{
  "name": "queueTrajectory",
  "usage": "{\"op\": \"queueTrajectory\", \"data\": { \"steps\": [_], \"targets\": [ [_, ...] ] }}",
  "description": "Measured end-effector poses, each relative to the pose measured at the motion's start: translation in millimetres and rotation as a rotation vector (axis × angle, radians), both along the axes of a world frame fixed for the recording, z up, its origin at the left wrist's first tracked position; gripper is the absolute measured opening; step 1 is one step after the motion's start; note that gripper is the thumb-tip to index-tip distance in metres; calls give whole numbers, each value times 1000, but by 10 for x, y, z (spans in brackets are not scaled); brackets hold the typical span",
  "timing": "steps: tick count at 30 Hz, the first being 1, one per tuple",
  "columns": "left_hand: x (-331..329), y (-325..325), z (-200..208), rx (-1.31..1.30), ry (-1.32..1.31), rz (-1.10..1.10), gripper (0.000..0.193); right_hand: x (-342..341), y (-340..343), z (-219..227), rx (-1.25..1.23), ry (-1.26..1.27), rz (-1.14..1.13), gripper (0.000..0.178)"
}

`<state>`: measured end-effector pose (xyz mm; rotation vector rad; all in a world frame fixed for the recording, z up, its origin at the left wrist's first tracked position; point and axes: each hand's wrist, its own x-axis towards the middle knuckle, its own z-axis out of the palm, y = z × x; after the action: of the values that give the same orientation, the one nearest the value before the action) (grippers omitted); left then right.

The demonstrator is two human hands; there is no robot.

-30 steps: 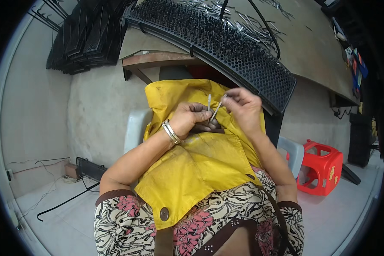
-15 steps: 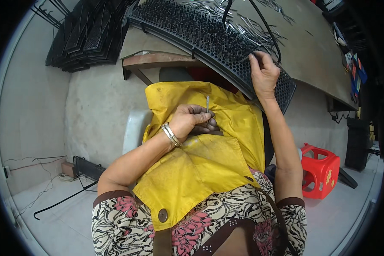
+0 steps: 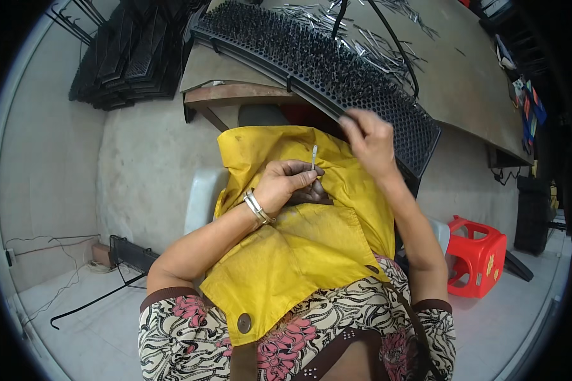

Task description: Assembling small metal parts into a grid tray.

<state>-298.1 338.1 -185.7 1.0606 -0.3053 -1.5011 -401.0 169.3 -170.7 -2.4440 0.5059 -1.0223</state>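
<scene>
My left hand (image 3: 289, 183) is closed over my lap, with a thin silver metal piece (image 3: 314, 157) standing up from between thumb and fingers. Whatever else lies in that palm is hidden. My right hand (image 3: 372, 145) is in front of the near edge of a long black perforated rack (image 3: 424, 141). Its fingers are curled and smeared by motion, so whether they hold anything does not show. Small dark upright pieces (image 3: 299, 51) crowd most of the rack's holes; the rows at its right end are bare. A yellow apron (image 3: 279, 254) covers my lap.
The rack lies slanted along the near edge of a brown table (image 3: 457, 89). Loose silver metal pieces (image 3: 381, 51) are scattered behind it. Stacked black racks (image 3: 130, 60) stand at the far left. To my right is a red plastic stool (image 3: 480, 254).
My right hand has left the rack's right part and moved left and nearer to me, toward my left hand. The left hand has hardly moved and still holds the metal piece.
</scene>
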Motion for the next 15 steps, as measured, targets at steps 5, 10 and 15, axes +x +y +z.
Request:
{"op": "queueTrajectory", "data": {
  "steps": [5, 10, 15],
  "targets": [
    [-31, 2, 39, -58, -66, -68, 19, -109, 477, 37, 892, 38, 184, 13],
    [-38, -7, 31, -80, -159, -84, 23, -128, 359, 113, 805, -24, 161, 10],
    [-46, -8, -9, -54, -242, 5, 31, -36, -145, 229, 375, -206, -175, 10]
  ]
}}
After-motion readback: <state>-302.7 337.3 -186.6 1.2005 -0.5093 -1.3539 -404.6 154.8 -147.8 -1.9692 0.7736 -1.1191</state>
